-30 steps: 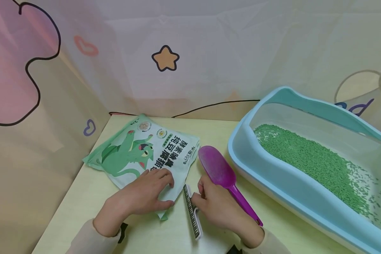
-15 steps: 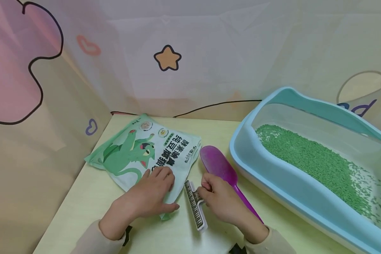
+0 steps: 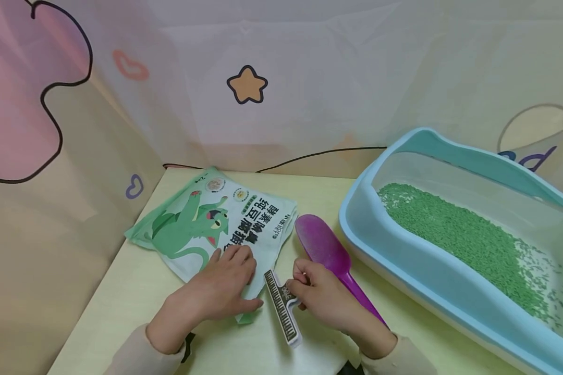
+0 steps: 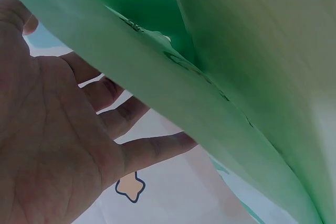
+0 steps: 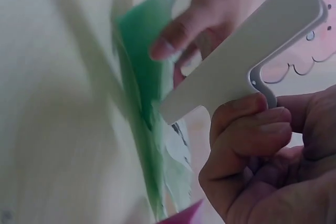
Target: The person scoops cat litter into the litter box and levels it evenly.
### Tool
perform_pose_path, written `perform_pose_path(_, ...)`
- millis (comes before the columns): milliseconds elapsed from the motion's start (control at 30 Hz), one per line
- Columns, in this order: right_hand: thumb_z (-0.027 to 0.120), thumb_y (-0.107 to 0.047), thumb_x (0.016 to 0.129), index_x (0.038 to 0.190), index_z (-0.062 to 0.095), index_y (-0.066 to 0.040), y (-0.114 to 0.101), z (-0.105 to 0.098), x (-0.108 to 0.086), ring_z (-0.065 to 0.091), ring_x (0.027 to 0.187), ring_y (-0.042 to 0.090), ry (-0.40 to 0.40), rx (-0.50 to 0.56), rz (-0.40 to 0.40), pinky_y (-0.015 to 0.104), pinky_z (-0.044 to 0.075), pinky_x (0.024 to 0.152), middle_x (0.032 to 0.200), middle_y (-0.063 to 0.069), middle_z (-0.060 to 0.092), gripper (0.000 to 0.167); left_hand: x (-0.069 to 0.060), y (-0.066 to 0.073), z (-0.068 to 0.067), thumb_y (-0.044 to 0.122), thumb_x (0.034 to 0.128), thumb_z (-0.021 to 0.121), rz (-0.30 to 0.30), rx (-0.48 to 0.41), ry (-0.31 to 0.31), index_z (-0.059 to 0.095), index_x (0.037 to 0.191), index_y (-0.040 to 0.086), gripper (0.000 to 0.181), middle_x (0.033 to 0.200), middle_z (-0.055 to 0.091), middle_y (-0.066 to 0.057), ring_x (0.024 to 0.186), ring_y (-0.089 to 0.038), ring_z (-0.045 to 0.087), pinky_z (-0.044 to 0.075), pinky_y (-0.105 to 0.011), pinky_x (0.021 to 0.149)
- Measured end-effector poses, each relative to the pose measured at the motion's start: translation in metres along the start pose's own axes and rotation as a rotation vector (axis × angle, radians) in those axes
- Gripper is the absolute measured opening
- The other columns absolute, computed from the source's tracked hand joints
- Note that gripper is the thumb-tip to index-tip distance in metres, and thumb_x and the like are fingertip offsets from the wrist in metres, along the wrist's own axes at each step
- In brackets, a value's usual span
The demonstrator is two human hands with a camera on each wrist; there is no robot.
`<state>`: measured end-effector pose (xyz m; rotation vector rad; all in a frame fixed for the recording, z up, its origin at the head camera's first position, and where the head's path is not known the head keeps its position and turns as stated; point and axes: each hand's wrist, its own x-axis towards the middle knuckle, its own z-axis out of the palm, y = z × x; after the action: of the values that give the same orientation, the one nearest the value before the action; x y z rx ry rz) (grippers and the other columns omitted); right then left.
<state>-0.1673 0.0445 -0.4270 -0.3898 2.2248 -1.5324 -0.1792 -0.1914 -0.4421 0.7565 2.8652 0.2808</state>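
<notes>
My right hand (image 3: 326, 297) pinches a white bag clip (image 3: 283, 308) by its short handle; the long bar has a dark ridged face in the head view. Its plain pale back (image 5: 236, 56) shows in the right wrist view. My left hand (image 3: 218, 289) rests on the near part of a green and white cat litter bag (image 3: 272, 229), fingers spread and loosely bent, thumb pointing towards the clip. The left wrist view shows the palm (image 4: 58, 145) with fingers touching the bag's green edge (image 4: 142, 77). The clip is beside the bag, apart from it.
A purple scoop (image 3: 326, 245) lies on the pale table (image 3: 328, 190) behind my right hand. To the right stands a blue litter tray (image 3: 356, 208) partly filled with green pellets (image 3: 455, 234). Printed cloth (image 3: 309, 94) walls the back and left.
My right hand has raised and tilted the bag clip, its ridged face now turned more upward, and the clip has shifted slightly left. The left hand stays almost still on the bag.
</notes>
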Motion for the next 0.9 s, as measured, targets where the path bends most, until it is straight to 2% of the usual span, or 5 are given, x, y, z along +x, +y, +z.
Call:
perform_pose_path(167,0.058,-0.01,0.102,0.08,0.04,-0.01,0.005,0.012,0.003,0.055,0.062,0.015,0.017,-0.019,0.018,0.022,0.036,0.051,0.069,0.0,0.047,0.029,-0.001,0.001,0.0,0.054,0.0821,0.079,0.005,0.05,0.016,0.049,0.078,0.021,0.044,0.111,0.049,0.0,0.123,-0.029,0.045,0.034,-0.069,0.114)
perform_pose_path(333,0.058,-0.01,0.102,0.081,0.04,-0.009,0.01,0.02,0.006,0.057,0.062,0.015,0.027,0.024,0.026,0.022,0.038,0.052,0.07,0.001,0.049,0.027,0.0,0.004,-0.001,0.052,0.0802,0.078,0.008,0.128,0.027,0.052,0.063,0.022,0.043,0.092,0.051,0.005,0.116,-0.025,0.049,0.032,-0.065,0.115)
perform_pose_path(467,0.057,-0.01,0.102,0.082,0.04,-0.009,0.014,0.024,0.008,0.057,0.062,0.016,0.036,0.059,0.03,0.023,0.04,0.052,0.071,0.002,0.053,0.026,0.001,0.007,-0.002,0.05,0.0771,0.078,0.008,0.186,0.022,0.056,0.059,0.021,0.041,0.083,0.048,0.007,0.106,-0.023,0.049,0.033,-0.063,0.114)
perform_pose_path(667,0.057,-0.011,0.103,0.082,0.039,-0.01,0.016,0.026,0.011,0.056,0.061,0.016,0.076,0.097,0.063,0.023,0.04,0.051,0.071,0.003,0.054,0.027,0.0,0.012,0.001,0.05,0.0724,0.082,-0.017,0.253,0.012,0.063,0.068,0.018,0.037,0.08,0.054,0.005,0.093,-0.022,0.048,0.039,-0.052,0.098)
perform_pose_path(900,0.056,-0.011,0.103,0.082,0.039,-0.01,0.019,0.029,0.013,0.054,0.059,0.016,0.078,0.131,0.082,0.022,0.039,0.048,0.069,0.003,0.054,0.027,-0.001,0.017,0.006,0.045,0.0755,0.081,-0.054,0.278,0.007,0.054,0.062,0.019,0.04,0.068,0.054,0.004,0.071,-0.02,0.05,0.036,-0.041,0.08)
